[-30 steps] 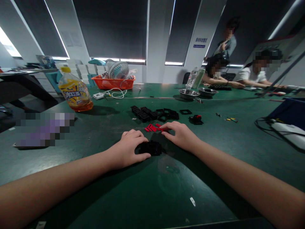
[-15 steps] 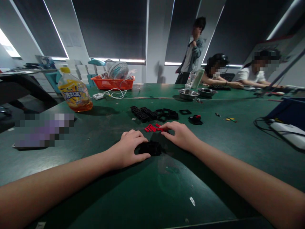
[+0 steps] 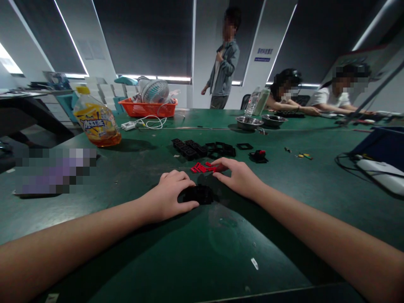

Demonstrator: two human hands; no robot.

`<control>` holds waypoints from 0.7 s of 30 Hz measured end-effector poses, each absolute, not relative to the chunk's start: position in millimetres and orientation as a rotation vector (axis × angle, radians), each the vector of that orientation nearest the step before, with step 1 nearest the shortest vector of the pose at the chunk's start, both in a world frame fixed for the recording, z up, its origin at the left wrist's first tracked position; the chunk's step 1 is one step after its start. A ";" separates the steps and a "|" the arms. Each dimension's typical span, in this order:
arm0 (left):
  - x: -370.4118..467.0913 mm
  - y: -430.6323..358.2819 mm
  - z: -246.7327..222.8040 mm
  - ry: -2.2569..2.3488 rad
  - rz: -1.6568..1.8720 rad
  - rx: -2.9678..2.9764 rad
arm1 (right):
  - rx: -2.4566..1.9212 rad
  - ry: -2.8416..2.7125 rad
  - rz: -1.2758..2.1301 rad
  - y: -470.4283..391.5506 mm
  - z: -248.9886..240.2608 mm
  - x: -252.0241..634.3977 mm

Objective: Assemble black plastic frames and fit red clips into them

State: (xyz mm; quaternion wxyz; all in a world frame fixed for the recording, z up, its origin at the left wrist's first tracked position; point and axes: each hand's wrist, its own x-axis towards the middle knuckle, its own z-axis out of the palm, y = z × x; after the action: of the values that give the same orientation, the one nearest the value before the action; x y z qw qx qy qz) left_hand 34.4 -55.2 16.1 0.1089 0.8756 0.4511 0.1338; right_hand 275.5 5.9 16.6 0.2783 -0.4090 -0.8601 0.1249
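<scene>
On the green table [image 3: 202, 252], my left hand [image 3: 175, 195] is wrapped round the left end of a black part [image 3: 202, 195], thumb on the near side and fingers on the far side. My right hand [image 3: 235, 174] reaches to the small red pieces [image 3: 199, 167], its fingertips at the rightmost red piece. Beyond them stand several black blocks [image 3: 189, 149] and, beside these, black square frames [image 3: 220, 149]. A black part with a red piece on it [image 3: 259, 156] sits farther right.
A drink bottle [image 3: 97, 120] and a blurred purple object [image 3: 57, 172] are at the left. Behind lie an orange basket [image 3: 148, 109] with a fan and metal bowls [image 3: 249, 122]. A white device with cables [image 3: 381, 174] is at the right. One person stands; two sit.
The standing person in the background has moved left. The view has shifted slightly. Both of my hands keep nearly the same places.
</scene>
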 end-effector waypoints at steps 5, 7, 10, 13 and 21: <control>34.6 -55.7 17.9 1.320 0.396 2.565 | -0.994 -2.113 0.778 -3.1 20.1 268.4; 34.6 -55.6 18.2 1.322 0.392 2.567 | -0.952 -2.051 0.958 -7.9 23.1 265.2; 34.6 -55.3 17.8 1.327 0.399 2.576 | -0.885 -2.002 1.105 -14.9 26.7 261.7; 34.8 -55.4 17.6 1.317 0.407 2.565 | -0.836 -2.015 1.137 -20.1 26.9 260.3; 35.3 -56.0 18.7 1.313 0.398 2.546 | -0.775 -2.169 0.886 -23.7 22.6 258.8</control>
State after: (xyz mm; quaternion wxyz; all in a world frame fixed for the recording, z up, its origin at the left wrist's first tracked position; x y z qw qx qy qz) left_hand 35.3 -56.0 18.7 0.1246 0.8734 0.4505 0.1365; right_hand 258.8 -23.7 22.6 0.3305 -0.2965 -0.8295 0.3387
